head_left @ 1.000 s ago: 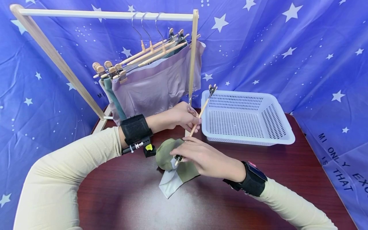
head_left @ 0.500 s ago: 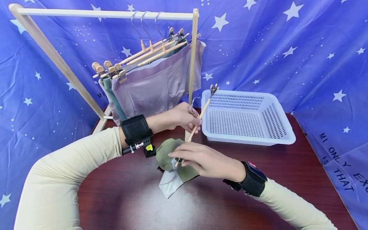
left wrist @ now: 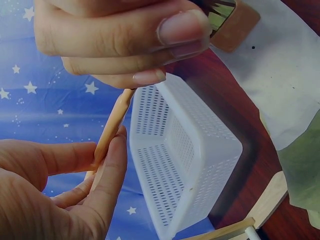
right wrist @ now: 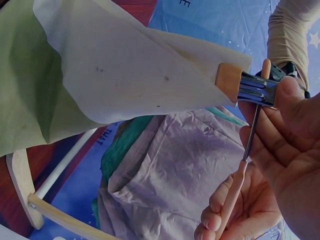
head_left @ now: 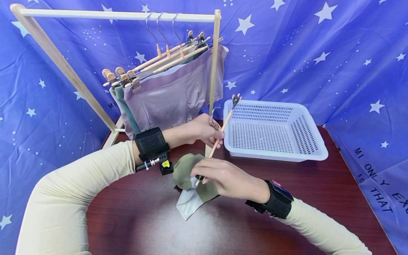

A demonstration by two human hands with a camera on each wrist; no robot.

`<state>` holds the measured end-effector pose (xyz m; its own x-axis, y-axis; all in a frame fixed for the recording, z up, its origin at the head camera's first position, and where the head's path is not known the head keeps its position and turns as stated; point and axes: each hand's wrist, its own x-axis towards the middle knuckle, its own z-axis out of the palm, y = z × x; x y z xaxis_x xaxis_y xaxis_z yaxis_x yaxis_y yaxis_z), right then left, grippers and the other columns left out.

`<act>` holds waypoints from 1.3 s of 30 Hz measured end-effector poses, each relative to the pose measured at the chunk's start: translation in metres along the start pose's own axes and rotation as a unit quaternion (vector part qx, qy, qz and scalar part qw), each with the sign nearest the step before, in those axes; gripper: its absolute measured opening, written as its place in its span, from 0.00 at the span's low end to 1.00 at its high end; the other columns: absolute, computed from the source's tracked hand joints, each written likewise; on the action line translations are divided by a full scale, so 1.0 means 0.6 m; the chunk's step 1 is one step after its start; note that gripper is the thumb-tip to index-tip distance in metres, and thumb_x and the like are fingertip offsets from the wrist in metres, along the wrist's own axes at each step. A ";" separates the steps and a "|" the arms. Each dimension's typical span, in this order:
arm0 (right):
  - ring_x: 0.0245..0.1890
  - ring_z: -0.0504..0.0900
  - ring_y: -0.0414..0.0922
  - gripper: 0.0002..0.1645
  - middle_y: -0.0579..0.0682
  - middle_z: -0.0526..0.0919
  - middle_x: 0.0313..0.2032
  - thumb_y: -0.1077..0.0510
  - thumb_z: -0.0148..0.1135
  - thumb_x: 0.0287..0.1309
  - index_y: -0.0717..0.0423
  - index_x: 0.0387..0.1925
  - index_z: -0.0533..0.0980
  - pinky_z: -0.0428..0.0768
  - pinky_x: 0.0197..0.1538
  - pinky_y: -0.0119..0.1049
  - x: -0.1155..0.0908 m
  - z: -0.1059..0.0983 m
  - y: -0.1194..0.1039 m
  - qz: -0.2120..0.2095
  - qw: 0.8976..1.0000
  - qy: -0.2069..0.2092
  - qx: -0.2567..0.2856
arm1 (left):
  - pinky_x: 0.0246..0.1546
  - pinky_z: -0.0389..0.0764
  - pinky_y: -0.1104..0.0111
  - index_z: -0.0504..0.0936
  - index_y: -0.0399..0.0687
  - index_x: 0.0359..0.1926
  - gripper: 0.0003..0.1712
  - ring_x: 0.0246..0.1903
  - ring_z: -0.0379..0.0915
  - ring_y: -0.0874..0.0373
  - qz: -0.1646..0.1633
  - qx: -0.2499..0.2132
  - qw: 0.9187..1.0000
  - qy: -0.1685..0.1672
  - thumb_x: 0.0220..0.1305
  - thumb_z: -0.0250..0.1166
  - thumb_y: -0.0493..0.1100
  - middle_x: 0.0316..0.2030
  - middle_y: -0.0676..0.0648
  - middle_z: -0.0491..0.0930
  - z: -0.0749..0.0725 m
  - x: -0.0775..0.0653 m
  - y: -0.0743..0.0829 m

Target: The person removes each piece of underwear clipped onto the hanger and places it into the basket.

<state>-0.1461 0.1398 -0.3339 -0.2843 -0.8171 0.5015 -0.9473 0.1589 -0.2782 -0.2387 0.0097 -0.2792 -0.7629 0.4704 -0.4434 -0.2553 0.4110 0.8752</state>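
Note:
My left hand (head_left: 205,130) pinches the middle of a wooden clip hanger (head_left: 227,119) between thumb and fingers, the hanger slanting above the table. At its near end my right hand (head_left: 231,179) holds the metal clip, with thumb and fingers on it in the right wrist view. The clip's wooden-coloured pad (right wrist: 228,82) lies over a corner of the white lining (right wrist: 125,65) of an olive-green garment (head_left: 186,170). That garment hangs bunched below the right hand, its white part folded to a point. The hanger's far clip (head_left: 236,100) has no cloth in it.
A wooden rack (head_left: 118,14) stands at the left, with three hangers bearing lilac shorts (head_left: 172,95) and teal cloth (head_left: 127,109). To the right, a white perforated basket (head_left: 277,136) sits on the dark red table (head_left: 255,219). A blue star-patterned curtain (head_left: 287,42) surrounds the table.
My right hand has shifted slightly at the near clip, its fingers drawing in from the hanger's bar. The left hand and garment stay almost where they were; the hanger's hook shows more above the left hand.

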 end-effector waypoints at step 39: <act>0.41 0.79 0.39 0.18 0.43 0.84 0.37 0.71 0.59 0.47 0.55 0.41 0.81 0.73 0.55 0.37 0.005 0.007 0.008 -0.042 0.996 0.043 -0.072 | 0.32 0.84 0.63 0.79 0.30 0.37 0.08 0.22 0.81 0.55 -0.009 0.007 1.000 0.003 0.60 0.63 0.34 0.23 0.39 0.82 0.002 0.004 -0.004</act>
<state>-0.1510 0.1357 -0.3373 -0.2089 -0.7809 0.5887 -0.9779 0.1750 -0.1147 -0.2391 0.0108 -0.2829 -0.7615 0.4590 -0.4577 -0.2605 0.4298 0.8645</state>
